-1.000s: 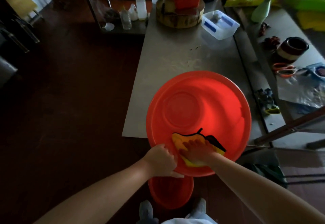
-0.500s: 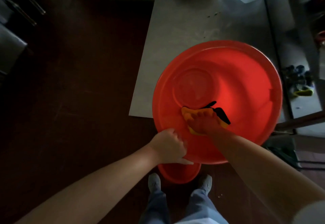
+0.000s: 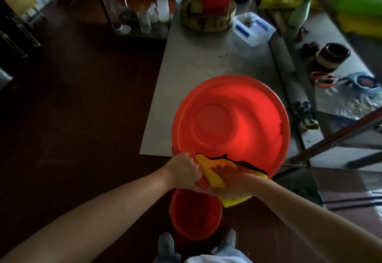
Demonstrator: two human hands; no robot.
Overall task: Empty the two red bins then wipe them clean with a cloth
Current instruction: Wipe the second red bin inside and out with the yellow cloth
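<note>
A large round red bin [image 3: 231, 126] stands tilted on the near end of the steel table [image 3: 198, 62], its near rim hanging over the edge. My left hand [image 3: 185, 169] grips that near rim. My right hand [image 3: 233, 182] presses a yellow cloth with black trim [image 3: 213, 175] over the rim, fingers spread flat on it. The cloth drapes inside and outside the rim. A smaller red bin [image 3: 195, 214] sits on the floor below, between my feet, with nothing inside.
A wooden chopping block [image 3: 207, 17] with a red box on it and a clear plastic tub [image 3: 253, 28] stand at the table's far end. A second table on the right holds a dark pot [image 3: 331, 56], scissors [image 3: 323, 79] and bags. Dark floor lies to the left.
My right hand has drawn the cloth from the bin's inner wall back up onto the near rim. My left hand keeps its hold on the rim. The camera has tilted up.
</note>
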